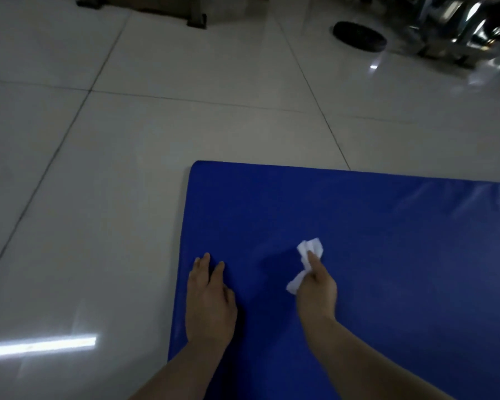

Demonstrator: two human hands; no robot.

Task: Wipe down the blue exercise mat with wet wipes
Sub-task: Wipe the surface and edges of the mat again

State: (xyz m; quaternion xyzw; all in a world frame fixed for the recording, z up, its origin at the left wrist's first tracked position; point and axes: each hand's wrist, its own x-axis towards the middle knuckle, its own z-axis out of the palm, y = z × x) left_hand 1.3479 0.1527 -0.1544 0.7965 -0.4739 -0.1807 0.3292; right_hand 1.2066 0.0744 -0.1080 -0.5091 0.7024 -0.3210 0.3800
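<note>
The blue exercise mat (373,226) lies flat on the tiled floor and fills the lower right of the view, with its far left corner near the middle. My left hand (210,301) rests palm down on the mat by its left edge, fingers straight. My right hand (318,287) grips a crumpled white wet wipe (308,255), which sticks out past the fingers and lies against the mat's surface.
Glossy pale floor tiles (127,168) surround the mat on the left and far side. A black round disc (358,34) lies on the floor at the back right beside shiny metal equipment (459,27). A dark frame foot (197,20) stands at the back.
</note>
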